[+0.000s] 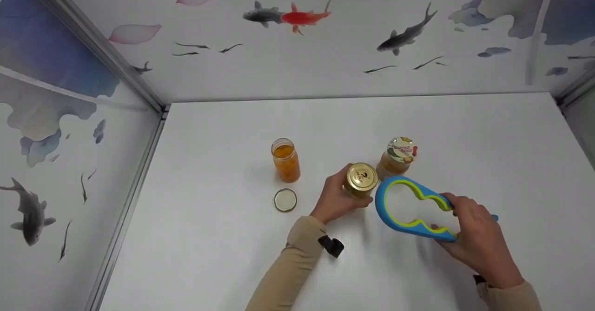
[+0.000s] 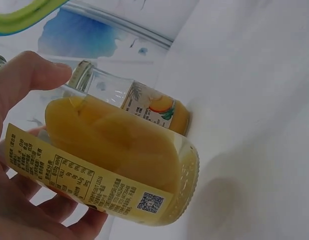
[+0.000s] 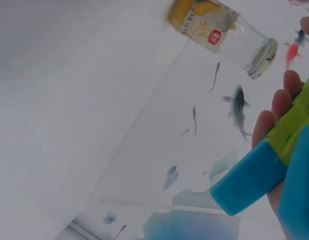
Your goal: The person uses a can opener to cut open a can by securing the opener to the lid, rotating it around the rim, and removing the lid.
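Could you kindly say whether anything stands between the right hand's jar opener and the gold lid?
Nothing visible does: in the head view, the gold lid is uncovered on top, the left hand grips the gold-lidded jar lower, and the patterned-lid jar stands beyond the jar opener.

Closed gold-lidded jar (image 1: 361, 179); blue-and-green looped opener (image 1: 415, 228) just beside.

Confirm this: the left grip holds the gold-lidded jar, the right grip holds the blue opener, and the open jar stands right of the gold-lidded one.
No: the open jar stands left of the gold-lidded jar, as the head view shows. The left grip does hold that jar, and the right grip the blue opener.
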Demonstrator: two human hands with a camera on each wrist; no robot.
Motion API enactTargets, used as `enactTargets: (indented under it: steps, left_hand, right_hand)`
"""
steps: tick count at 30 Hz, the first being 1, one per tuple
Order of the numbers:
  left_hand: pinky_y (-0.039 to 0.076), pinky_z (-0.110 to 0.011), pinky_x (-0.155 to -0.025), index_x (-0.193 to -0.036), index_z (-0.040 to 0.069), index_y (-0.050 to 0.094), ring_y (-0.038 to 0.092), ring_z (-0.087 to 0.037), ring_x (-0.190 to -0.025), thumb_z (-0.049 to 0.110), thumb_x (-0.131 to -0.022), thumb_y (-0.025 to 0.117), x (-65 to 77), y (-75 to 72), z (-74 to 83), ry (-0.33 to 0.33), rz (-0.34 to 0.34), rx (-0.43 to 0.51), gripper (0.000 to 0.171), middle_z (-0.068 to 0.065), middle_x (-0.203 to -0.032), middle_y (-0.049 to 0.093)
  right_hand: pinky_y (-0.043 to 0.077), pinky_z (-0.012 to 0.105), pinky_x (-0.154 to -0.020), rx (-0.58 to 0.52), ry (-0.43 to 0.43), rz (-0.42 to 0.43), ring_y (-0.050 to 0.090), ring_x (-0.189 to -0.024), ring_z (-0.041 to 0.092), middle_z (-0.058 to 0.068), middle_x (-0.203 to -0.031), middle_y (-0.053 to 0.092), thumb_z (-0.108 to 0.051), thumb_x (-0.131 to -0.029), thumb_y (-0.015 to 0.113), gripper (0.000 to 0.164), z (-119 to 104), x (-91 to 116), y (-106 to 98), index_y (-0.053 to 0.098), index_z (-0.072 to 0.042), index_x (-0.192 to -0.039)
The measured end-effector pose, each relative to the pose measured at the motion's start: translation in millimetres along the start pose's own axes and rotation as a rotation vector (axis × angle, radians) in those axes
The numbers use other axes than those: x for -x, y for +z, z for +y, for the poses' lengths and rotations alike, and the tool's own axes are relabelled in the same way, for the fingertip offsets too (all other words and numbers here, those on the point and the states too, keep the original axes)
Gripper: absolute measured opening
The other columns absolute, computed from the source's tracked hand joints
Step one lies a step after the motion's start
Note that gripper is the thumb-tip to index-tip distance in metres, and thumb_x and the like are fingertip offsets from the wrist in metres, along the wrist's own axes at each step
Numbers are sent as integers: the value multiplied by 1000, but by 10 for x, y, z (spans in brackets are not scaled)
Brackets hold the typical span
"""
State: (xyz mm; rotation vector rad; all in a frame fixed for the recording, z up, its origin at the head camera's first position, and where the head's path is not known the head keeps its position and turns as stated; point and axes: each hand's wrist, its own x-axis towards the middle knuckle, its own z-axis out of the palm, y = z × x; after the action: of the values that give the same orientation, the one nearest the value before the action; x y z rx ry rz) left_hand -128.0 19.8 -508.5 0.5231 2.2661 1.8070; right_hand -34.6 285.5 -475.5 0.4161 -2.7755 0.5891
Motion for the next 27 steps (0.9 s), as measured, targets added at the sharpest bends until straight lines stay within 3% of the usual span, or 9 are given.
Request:
enactTargets:
  steps: [8,12,15,17,23,27]
  left_hand:
    - [40,-26,-100,-124,9,57,54,-4,-114,9,-72,84,54,54,-19,174,-22,-84,58,4,-120,63]
    - [40,-29,-101,-126,3,56,53,-8,-115,7,-74,81,114,76,-49,241,-31,-8,58,-5,-122,62]
    - [42,-33,-99,-124,-4,55,55,-12,-112,2,-75,77,160,101,-62,249,-29,120,55,-15,-120,63]
    - [42,-34,-100,-124,-7,54,56,-16,-112,-1,-74,76,177,117,-51,258,-28,151,55,-20,-119,62]
    - [37,-29,-104,-129,-3,48,50,-14,-121,2,-74,80,173,156,12,266,-81,-10,64,-14,-125,58]
    - [37,-27,-103,-131,-2,47,50,-11,-122,5,-75,81,179,183,14,246,-104,-36,66,-10,-128,58]
  right_hand:
    - [44,49,-79,12,-100,-14,54,-91,30,15,-106,58,-8,-44,97,95,-163,-302,-70,47,1,-123]
    - [44,49,-80,17,-155,-33,54,-98,31,15,-109,58,-13,-46,98,94,-245,-440,-88,48,1,-124]
    - [44,50,-80,20,-200,-36,55,-98,31,15,-107,58,-16,-46,97,92,-285,-511,-82,49,1,-123]
    - [44,50,-79,21,-223,-36,55,-98,31,14,-106,58,-17,-46,97,91,-302,-537,-68,50,2,-122]
    - [44,50,-81,18,-255,-50,54,-98,30,13,-105,58,-20,-48,96,90,-336,-567,-34,49,1,-123]
    - [43,49,-82,15,-266,-70,54,-99,29,12,-105,59,-21,-49,96,90,-370,-599,-28,49,1,-123]
